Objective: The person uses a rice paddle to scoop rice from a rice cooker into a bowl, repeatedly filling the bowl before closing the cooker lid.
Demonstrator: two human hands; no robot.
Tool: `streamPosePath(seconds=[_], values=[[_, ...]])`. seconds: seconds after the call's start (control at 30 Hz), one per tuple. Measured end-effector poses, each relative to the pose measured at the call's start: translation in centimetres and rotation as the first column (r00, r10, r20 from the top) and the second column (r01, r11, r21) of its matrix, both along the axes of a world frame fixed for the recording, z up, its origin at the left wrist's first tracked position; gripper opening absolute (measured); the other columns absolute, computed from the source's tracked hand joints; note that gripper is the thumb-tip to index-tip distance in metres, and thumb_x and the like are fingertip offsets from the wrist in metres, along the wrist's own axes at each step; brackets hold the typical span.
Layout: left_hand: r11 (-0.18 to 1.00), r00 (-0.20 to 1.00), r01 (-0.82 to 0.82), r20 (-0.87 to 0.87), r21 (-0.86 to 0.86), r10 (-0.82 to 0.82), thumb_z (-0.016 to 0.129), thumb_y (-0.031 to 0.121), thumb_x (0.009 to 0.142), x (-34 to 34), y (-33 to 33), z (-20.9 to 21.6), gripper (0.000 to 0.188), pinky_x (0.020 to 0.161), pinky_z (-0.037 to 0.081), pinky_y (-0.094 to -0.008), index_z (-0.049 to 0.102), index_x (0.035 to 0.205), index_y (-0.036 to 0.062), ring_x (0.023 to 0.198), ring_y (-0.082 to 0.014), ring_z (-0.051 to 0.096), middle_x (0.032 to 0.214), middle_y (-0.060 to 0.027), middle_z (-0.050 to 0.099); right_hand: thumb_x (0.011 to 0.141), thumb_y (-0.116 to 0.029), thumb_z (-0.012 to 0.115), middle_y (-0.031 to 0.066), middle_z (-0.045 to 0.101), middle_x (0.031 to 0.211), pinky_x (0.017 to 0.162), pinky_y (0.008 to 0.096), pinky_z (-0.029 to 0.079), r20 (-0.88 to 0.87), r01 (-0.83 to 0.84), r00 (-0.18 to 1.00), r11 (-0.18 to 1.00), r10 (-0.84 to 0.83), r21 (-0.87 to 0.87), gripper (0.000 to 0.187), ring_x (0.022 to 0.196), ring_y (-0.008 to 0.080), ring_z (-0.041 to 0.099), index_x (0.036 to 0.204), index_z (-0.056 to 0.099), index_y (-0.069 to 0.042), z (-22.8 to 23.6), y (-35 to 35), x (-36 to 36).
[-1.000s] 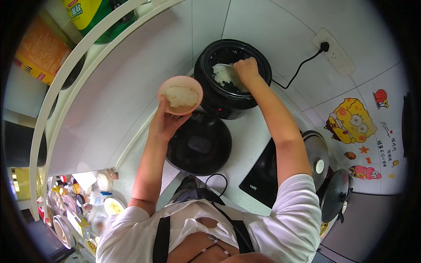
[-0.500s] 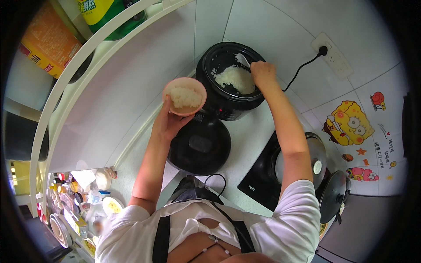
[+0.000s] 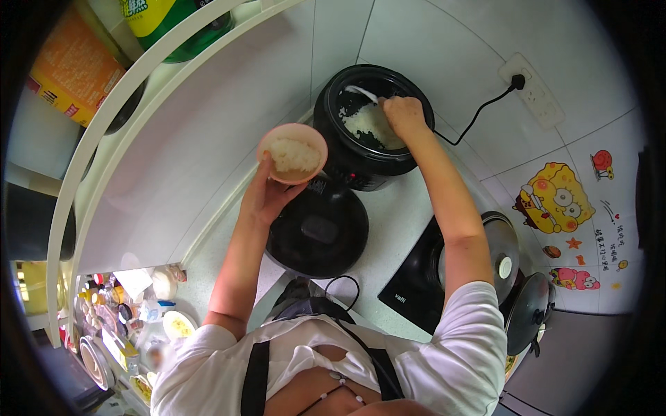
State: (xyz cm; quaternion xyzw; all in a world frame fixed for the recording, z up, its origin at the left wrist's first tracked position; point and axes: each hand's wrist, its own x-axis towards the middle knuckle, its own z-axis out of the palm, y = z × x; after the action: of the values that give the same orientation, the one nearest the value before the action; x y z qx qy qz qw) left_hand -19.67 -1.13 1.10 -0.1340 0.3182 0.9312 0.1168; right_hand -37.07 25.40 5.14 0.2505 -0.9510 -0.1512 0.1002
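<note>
My left hand (image 3: 267, 193) is closed around a pink bowl (image 3: 310, 132) that holds a mound of white rice (image 3: 292, 154). The bowl is held just left of a black rice cooker (image 3: 340, 159), whose inner pot stands uncovered. Inside that pot lies more cooked rice (image 3: 369, 122). My right hand (image 3: 404, 116) reaches over the pot's right side, its fingers closed on a white rice paddle (image 3: 362, 92). The paddle's blade shows at the pot's far side, above the rice; its handle is mostly hidden by my fingers.
The cooker's black lid (image 3: 318, 234) hangs open toward me. A black stove (image 3: 411, 281) with a lidded pan (image 3: 501, 253) is at right. A cord runs to the wall socket (image 3: 533, 90). A white shelf (image 3: 69, 208) with bottles curves along the left.
My right hand has moved slightly left and the paddle has swung further left inside the pot. The bowl in my left hand has stayed nearly still.
</note>
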Motion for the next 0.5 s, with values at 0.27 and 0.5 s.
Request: streamPosePath(seconds=[0.27,0.5], values=[[1.0,1.0,-0.008,-0.006,0.01,0.008,0.056,0.05,0.083,-0.3,0.5,0.3,0.068,0.098,0.036,-0.0496,0.031,0.135,0.0134,0.123,-0.0303,0.038,0.136,-0.01,0.036,0.082,-0.013,0.051,0.0074,0.066,0.077,0.061,0.0368,0.051,-0.089,0.108,0.99,0.994,-0.108,-0.004,0.025,0.072,0.0253,0.065,0.097,0.068,-0.021,2.4,1.4,-1.2],[1.0,0.999,-0.018,0.027,-0.007,0.019,0.057,0.049,0.083,0.0,0.8,0.5,0.069,0.098,0.037,-0.0502,0.03,0.135,0.0137,0.123,-0.0303,0.039,0.135,-0.0101,0.036,0.074,-0.014,0.056,0.0022,0.063,0.067,0.066,0.0335,0.041,-0.022,-0.313,0.943,0.91,0.331,0.271,0.011,0.067,0.0177,0.064,0.075,0.066,-0.017,-1.1,-1.8,0.2]])
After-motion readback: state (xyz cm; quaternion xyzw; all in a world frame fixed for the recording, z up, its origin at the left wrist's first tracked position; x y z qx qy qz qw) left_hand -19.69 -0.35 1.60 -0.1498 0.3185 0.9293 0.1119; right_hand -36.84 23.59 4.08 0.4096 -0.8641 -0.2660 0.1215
